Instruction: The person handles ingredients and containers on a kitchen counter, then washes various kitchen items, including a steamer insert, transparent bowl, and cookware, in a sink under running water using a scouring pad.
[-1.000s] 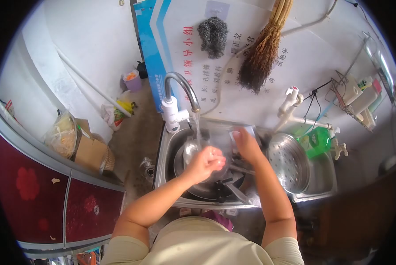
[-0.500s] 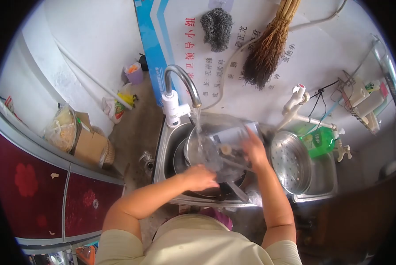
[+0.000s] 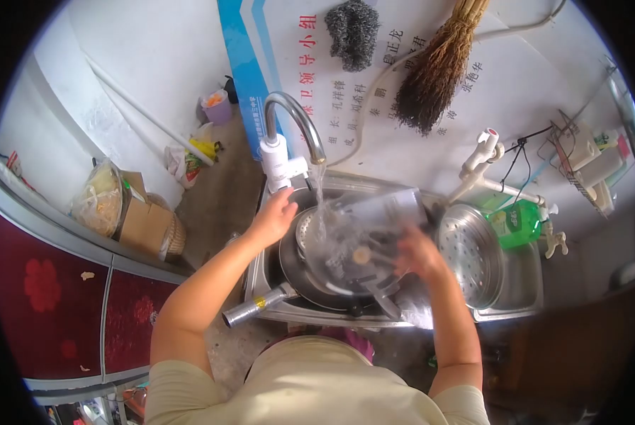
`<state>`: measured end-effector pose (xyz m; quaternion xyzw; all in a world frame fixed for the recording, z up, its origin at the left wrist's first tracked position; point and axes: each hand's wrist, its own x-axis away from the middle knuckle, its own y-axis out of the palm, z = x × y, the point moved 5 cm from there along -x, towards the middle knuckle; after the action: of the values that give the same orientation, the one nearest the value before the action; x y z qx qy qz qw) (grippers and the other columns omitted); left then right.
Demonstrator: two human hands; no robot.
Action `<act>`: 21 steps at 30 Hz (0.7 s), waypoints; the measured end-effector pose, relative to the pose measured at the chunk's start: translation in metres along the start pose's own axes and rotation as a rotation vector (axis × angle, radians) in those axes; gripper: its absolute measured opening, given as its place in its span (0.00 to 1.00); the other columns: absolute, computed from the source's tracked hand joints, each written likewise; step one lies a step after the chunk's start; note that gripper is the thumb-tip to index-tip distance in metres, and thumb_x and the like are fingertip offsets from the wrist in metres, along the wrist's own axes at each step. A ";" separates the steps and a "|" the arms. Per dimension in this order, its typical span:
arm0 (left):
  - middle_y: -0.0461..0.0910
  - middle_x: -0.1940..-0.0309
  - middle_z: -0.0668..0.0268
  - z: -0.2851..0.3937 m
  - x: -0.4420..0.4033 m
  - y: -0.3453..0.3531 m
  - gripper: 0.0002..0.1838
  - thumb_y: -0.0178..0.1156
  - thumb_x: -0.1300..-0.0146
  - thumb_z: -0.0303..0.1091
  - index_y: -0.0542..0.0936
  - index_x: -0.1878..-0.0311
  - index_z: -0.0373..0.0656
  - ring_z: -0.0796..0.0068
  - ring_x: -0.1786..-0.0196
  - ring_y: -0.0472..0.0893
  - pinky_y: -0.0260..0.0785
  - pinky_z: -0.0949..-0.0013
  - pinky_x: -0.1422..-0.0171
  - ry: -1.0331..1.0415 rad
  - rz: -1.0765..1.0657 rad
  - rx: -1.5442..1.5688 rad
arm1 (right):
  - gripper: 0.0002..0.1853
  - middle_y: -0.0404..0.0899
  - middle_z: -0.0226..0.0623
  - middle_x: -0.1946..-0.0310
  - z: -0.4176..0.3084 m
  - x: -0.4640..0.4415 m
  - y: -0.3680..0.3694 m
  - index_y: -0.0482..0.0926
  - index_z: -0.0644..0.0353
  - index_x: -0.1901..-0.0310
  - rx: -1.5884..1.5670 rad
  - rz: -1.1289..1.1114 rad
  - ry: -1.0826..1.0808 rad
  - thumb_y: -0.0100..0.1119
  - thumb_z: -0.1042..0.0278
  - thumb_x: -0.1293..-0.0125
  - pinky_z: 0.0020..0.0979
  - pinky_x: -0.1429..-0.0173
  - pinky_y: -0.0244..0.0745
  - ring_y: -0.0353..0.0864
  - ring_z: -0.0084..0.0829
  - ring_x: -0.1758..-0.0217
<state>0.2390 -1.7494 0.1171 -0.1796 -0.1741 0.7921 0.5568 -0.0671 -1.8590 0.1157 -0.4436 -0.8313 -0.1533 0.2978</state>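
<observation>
Water runs from a curved faucet (image 3: pixel 293 106) into the left sink basin. Beneath the stream a clear glass lid (image 3: pixel 339 265) with a light knob lies over a dark pan (image 3: pixel 289 265). The pan's silver handle (image 3: pixel 257 306) sticks out over the sink's front left edge. My left hand (image 3: pixel 275 218) is empty, its fingers stretched out beside the white faucet base. My right hand (image 3: pixel 418 251), smeared by motion, is at the lid's right side; whether it grips the rim is unclear. A grey handle (image 3: pixel 385 302) points toward me from below the lid.
A perforated steel steamer tray (image 3: pixel 468 258) leans in the right basin, by a green soap bottle (image 3: pixel 516 225). A second tap (image 3: pixel 484 152) stands behind. A broom (image 3: pixel 441 71) and steel wool (image 3: pixel 351 35) hang on the wall. A cardboard box (image 3: pixel 146 225) sits at left.
My left hand has moved up and left from the lid's near edge to the faucet base. The lid has settled lower over the pan, and the pan's silver handle now shows.
</observation>
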 end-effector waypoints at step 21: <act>0.53 0.33 0.63 0.016 0.044 -0.031 0.38 0.49 0.41 0.60 0.55 0.33 0.47 0.64 0.30 0.50 0.53 0.49 0.36 -0.456 -0.110 0.479 | 0.34 0.56 0.64 0.42 0.033 -0.055 0.049 0.49 0.54 0.33 -0.335 -0.217 -0.063 0.42 0.81 0.43 0.52 0.57 0.75 0.72 0.63 0.54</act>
<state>0.2426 -1.6996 0.1422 0.1480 -0.1128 0.7990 0.5718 -0.0144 -1.8505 0.0549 -0.3993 -0.8460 -0.3067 0.1756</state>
